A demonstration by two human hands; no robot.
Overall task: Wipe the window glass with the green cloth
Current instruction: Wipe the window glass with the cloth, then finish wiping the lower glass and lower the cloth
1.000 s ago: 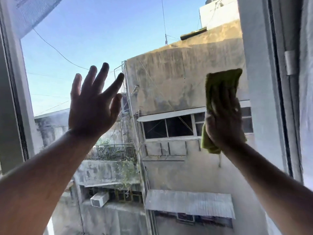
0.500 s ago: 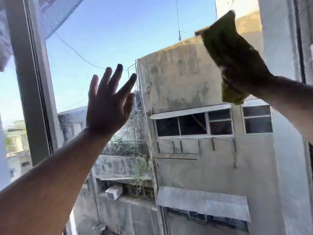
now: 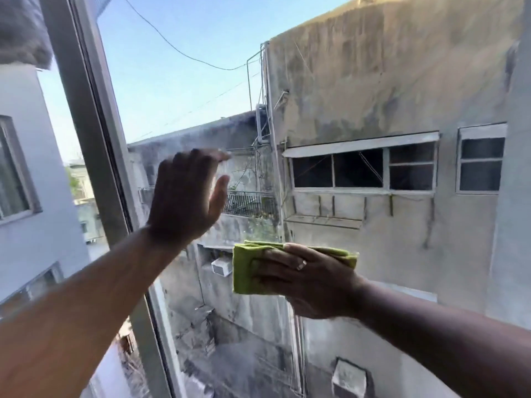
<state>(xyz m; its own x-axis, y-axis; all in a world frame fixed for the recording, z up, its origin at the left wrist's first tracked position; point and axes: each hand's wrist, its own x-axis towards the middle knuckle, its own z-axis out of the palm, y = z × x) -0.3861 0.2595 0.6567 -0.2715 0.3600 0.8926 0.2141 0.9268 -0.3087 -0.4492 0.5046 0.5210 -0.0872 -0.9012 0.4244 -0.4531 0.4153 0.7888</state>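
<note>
I see my left hand (image 3: pixel 186 196) raised in front of the window glass (image 3: pixel 184 90), palm toward the pane, with the forearm coming up from the lower left corner. Its fingers are straight and held fairly close together, tipped toward the right, the thumb standing apart below them; it is spread flat and holds nothing. I cannot tell whether the palm actually touches the glass or sits just off it.

My right hand (image 3: pixel 310 278) is lower and to the right, its arm coming in from the lower right edge. The back of the hand faces me, fingers stretched leftward and laid flat over the green cloth (image 3: pixel 244 271), pressing it toward the pane. A ring (image 3: pixel 301 265) shows on one finger.

The cloth is folded into a thick pad. Its long axis runs roughly level, left to right, with the squared folded end sticking out past my fingertips on the left and a thinner edge showing beyond the knuckles on the right. It sits below and just right of my left hand, in the lower middle of the view.

The grey window frame (image 3: pixel 86 124) slants up along the left side, near my left wrist. Through the glass stands a stained concrete building (image 3: pixel 388 81) under blue sky.
</note>
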